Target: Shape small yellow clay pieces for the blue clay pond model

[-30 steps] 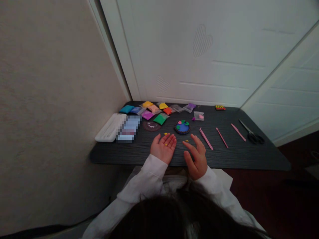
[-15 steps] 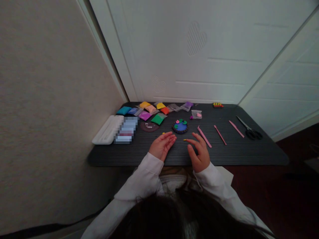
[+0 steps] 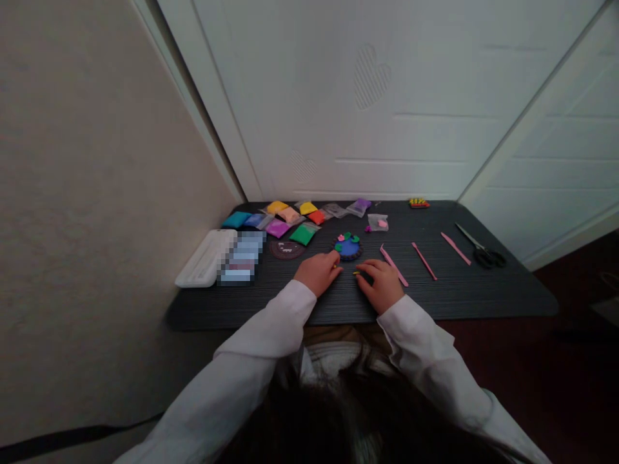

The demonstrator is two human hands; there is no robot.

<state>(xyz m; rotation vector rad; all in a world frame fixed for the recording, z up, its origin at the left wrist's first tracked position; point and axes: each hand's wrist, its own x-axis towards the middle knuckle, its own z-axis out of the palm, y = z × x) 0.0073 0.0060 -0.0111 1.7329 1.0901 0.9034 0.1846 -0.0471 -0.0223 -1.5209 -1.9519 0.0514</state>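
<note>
I see white door above ribbed black tabletop; mid-frame, left hand pinching yellow blob, right hand at yellow sliver, grip unclear; round brown disc, print illegible.

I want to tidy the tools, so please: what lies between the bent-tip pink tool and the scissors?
The head view shows two things there: a thin pink stick, then a wider pink tool nearer the scissors.

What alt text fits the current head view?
Left hand and right hand each have a small yellow piece at the fingers, near a round blue-centred model. Colourful packets, pink tools and scissors lie on the dark table.
</note>
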